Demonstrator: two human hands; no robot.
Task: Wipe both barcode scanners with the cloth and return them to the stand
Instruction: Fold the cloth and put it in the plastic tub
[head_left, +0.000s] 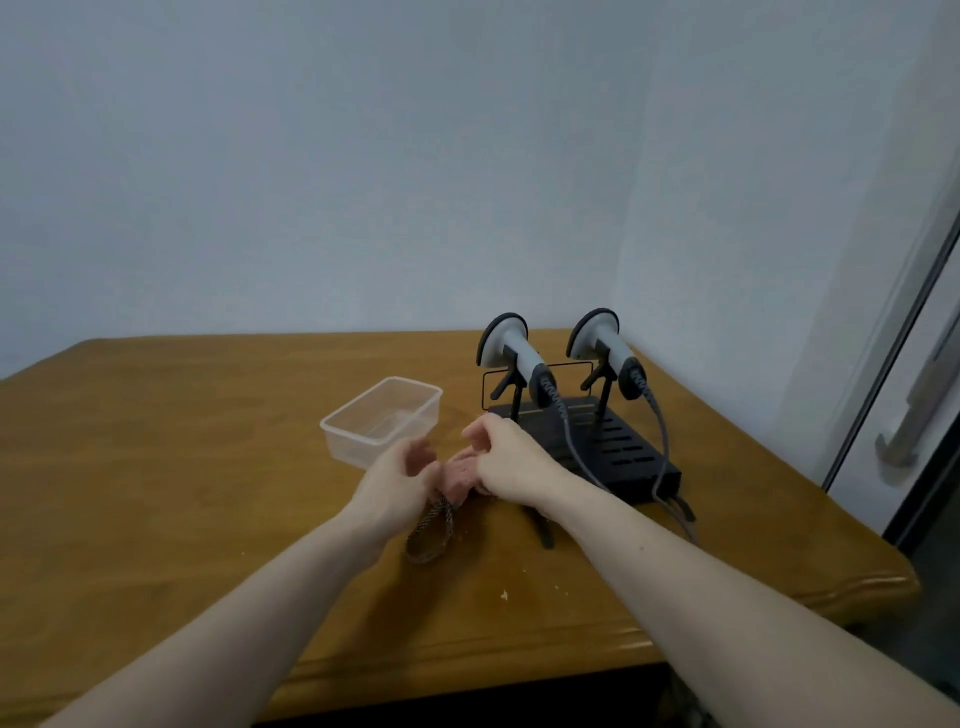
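Both hands meet over the bench (156, 467): left hand (397, 480) and right hand (506, 454) each pinch the pinkish cloth (460, 475) between them. Both barcode scanners (511, 351) sit on the stand (618, 447) just beyond the right hand.

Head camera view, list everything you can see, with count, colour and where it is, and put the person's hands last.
barcode scanners: 2, grey with black trim, hung side by side on the stand, one on the left, one on the right
stand: 1, black, slotted base, right rear of the table
cables: 2, grey, trailing from the scanner handles over the stand toward the table's right edge
plastic container: 1, clear, no lid, left of the stand
cloth: 1, pinkish with a dark patterned part, on the table between the hands
table: 1, brown wood
wall: pale grey, behind the table
left hand: touching the cloth
right hand: fingers curled, above the cloth
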